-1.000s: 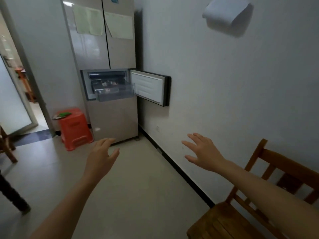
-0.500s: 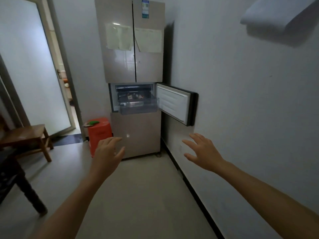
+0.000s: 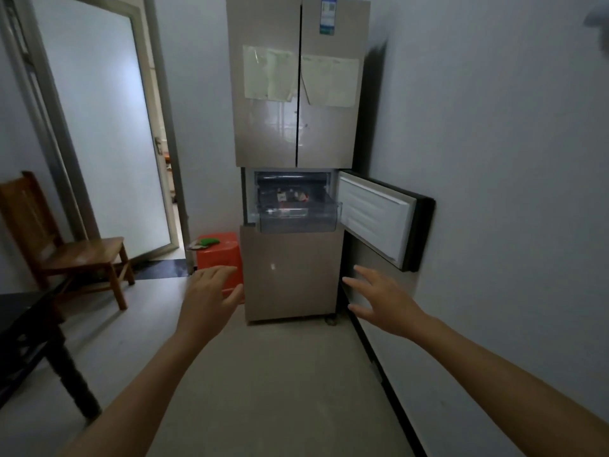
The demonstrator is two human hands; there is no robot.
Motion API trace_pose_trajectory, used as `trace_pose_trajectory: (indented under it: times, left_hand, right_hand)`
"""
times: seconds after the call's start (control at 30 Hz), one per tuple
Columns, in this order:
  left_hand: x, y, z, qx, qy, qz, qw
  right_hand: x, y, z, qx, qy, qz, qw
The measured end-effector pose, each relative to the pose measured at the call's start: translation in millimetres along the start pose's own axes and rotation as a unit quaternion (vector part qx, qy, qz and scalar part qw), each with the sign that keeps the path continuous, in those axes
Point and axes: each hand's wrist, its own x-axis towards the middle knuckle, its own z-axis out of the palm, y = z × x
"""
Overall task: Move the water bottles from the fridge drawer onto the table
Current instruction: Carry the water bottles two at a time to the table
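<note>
1. Head view: the fridge drawer (image 3: 298,219) stands pulled out straight ahead, higher than my hands and well apart from both. Its door (image 3: 372,219) hangs open to the right.
2. The water bottles should lie inside it. I make out only blurred shapes there, so I cannot tell their long axis.
3. My left hand (image 3: 207,301) and right hand (image 3: 382,301) reach forward, fingers (image 3: 217,273) spread and relaxed, holding nothing.
4. Neither hand looks nearer, as the drawer sits between them.
5. The bench (image 3: 19,311) is at my lower left.
</note>
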Motion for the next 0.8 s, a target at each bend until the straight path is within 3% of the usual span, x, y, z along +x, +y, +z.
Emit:
trace_pose_trajectory:
  times: [0.1, 0.23, 0.37, 0.47, 0.8]
  left_hand:
    - [52, -18, 23, -0.012, 0.002, 0.009, 1.000]
    - [124, -33, 54, -0.040, 0.014, 0.023, 0.999]
    - [167, -44, 92, -0.065, -0.003, 0.035, 0.997]
    - [182, -53, 123, -0.060, -0.030, 0.012, 0.998]
    - [278, -68, 227, -0.041, -0.068, 0.009, 0.997]
  right_hand:
    - [39, 20, 4, -0.066, -0.002, -0.063, 0.996]
    - [100, 51, -3, -0.112, 0.007, -0.055, 0.992]
    - [141, 77, 23, -0.044, 0.014, 0.028, 0.999]
    - [152, 92, 55, -0.025, -0.047, 0.077, 0.996]
    - [247, 200, 119, 0.015, -0.053, 0.086, 0.995]
